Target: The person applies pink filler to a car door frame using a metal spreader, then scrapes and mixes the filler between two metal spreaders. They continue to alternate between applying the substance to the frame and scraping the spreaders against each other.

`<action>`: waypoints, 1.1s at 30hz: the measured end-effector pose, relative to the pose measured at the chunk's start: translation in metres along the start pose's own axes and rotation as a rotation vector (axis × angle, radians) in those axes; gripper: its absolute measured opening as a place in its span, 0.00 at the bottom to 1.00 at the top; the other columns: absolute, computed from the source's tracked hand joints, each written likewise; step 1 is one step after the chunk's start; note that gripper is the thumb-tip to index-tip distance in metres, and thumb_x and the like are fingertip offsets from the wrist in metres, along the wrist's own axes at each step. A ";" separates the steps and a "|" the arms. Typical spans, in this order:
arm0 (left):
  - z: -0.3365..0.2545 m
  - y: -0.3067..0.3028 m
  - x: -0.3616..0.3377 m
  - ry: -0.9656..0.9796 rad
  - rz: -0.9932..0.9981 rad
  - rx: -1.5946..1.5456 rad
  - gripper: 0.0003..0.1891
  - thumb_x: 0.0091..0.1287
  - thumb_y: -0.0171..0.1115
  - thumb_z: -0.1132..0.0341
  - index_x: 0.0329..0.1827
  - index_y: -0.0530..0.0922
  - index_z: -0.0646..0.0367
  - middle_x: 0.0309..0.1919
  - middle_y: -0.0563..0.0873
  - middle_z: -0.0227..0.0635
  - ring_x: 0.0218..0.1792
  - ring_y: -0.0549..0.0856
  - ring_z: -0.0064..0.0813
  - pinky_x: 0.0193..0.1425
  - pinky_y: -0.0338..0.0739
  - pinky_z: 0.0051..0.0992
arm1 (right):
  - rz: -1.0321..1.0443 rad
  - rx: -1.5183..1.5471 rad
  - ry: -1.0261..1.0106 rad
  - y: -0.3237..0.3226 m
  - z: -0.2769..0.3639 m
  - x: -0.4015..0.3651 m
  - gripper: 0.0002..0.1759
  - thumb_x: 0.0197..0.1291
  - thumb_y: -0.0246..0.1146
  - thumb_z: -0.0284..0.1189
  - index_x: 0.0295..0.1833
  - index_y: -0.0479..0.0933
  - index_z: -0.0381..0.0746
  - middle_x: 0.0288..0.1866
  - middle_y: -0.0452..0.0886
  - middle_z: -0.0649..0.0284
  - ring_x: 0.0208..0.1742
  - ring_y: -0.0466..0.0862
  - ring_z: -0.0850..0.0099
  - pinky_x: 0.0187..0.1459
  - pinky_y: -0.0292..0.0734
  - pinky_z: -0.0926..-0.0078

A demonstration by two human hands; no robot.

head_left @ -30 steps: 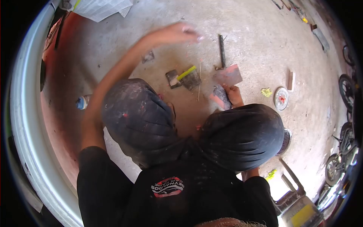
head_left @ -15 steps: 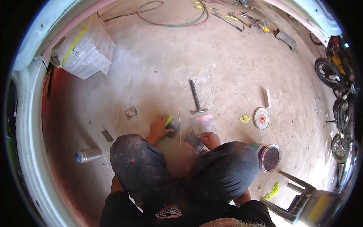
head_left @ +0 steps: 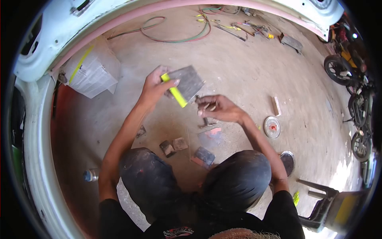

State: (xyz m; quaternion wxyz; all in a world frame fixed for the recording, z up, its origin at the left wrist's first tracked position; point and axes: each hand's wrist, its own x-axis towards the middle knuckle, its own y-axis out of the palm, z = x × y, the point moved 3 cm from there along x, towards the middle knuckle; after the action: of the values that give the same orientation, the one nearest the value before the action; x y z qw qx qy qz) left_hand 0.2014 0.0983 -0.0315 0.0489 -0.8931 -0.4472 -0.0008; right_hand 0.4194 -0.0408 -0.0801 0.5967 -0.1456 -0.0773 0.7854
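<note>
My left hand (head_left: 157, 83) is raised over the floor, closed on a flat dark grey square (head_left: 189, 81) with a lime-yellow strip along one edge. The thumb lies across its face, and the square is tilted. My right hand (head_left: 221, 108) hovers just right of its lower corner, fingers curled but apart from the thumb, with nothing visible between them. Below lie two small worn squares (head_left: 180, 143) and a dark plate with pink smears (head_left: 203, 157). Behind my right hand, a hammer-like tool (head_left: 206, 121) is partly hidden beside a pink-smeared sheet (head_left: 211, 137).
A can of dark grey paste (head_left: 287, 163) stands beyond my right knee, partly behind my arm. A lid with a red dab (head_left: 272, 127), a pale block (head_left: 276, 106) and a hose (head_left: 175, 41) lie around. A chair (head_left: 332, 207) is at lower right; a vehicle frame (head_left: 39, 131) surrounds the view.
My left hand has risen from the floor with the lime-edged square, exposing two small squares. My right hand has left the smeared plate and moved up beside it. The view has shifted.
</note>
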 end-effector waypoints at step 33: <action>-0.129 -0.015 -0.001 0.263 -0.258 -0.076 0.22 0.73 0.71 0.53 0.59 0.82 0.61 0.50 0.87 0.33 0.54 0.83 0.23 0.64 0.76 0.32 | -0.048 -0.459 -0.259 -0.079 0.223 0.091 0.24 0.62 0.77 0.48 0.44 0.87 0.36 0.32 0.88 0.63 0.29 0.89 0.77 0.31 0.83 0.80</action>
State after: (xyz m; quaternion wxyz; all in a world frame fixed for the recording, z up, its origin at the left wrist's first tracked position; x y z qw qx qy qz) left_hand 0.1941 0.0951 0.0978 0.0726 -0.8218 -0.5474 -0.1409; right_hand 0.3975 0.0797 0.1417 0.5514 -0.1736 -0.3327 0.7450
